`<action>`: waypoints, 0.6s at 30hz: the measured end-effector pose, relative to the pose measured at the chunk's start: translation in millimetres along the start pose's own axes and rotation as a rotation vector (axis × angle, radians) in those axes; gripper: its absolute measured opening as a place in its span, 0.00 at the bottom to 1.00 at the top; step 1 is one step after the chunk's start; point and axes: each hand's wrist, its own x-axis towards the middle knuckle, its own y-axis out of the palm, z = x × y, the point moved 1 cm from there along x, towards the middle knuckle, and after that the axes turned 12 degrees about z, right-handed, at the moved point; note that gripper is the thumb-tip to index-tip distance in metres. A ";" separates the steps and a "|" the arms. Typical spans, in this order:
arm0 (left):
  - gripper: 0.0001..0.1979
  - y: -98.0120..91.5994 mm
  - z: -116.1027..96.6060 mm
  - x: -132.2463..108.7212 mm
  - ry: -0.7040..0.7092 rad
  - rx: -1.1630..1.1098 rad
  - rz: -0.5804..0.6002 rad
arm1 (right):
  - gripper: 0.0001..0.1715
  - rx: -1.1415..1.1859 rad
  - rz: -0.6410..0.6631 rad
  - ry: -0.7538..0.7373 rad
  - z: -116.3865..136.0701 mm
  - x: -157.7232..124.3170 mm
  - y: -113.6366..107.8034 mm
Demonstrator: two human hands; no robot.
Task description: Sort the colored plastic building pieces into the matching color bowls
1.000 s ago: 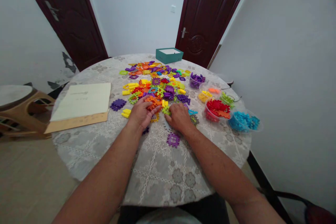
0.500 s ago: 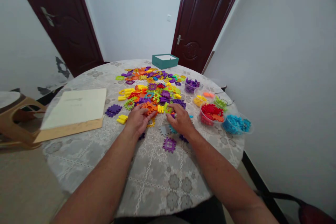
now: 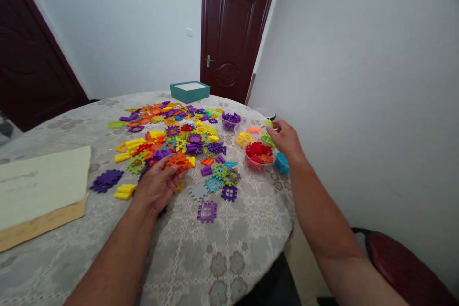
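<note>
My left hand (image 3: pixel 158 185) is closed around orange toothed building pieces (image 3: pixel 180 161), at the near edge of a mixed heap of plastic pieces (image 3: pixel 172 138). Out to the right, my right hand (image 3: pixel 285 139) pinches a lime-green building piece (image 3: pixel 268 123). It hangs just above a tub of green pieces (image 3: pixel 267 139). Below that hand sits a tub of blue pieces (image 3: pixel 281 163), partly hidden by my wrist. A clear tub of red pieces (image 3: pixel 258 154) stands to its left. Loose window-shaped pieces, among them a purple one (image 3: pixel 207 211), lie right of my left hand.
Tubs of yellow pieces (image 3: pixel 244 139) and purple pieces (image 3: pixel 231 120) stand farther back. A teal box (image 3: pixel 190 92) is at the table's far edge. Sheets of paper (image 3: pixel 43 184) rest at the left. A dark red chair (image 3: pixel 405 267) stands at the lower right.
My right hand has moved from the heap rightward to the tubs, carrying the green piece. My left hand still holds orange pieces by the heap. The view has turned right.
</note>
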 end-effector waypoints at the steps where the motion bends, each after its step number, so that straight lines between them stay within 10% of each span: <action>1: 0.20 1.1 -0.7 -0.5 -0.005 0.009 0.000 | 0.25 -0.052 0.044 0.060 -13.6 9.7 -3.0; 10: 0.20 -0.3 0.3 -2.1 -0.038 0.116 0.056 | 0.26 -0.309 0.222 0.245 -51.8 30.5 -1.2; 18: 0.22 7.4 1.4 -8.4 -0.041 0.132 0.110 | 0.18 0.072 0.192 -0.185 27.1 -23.8 20.2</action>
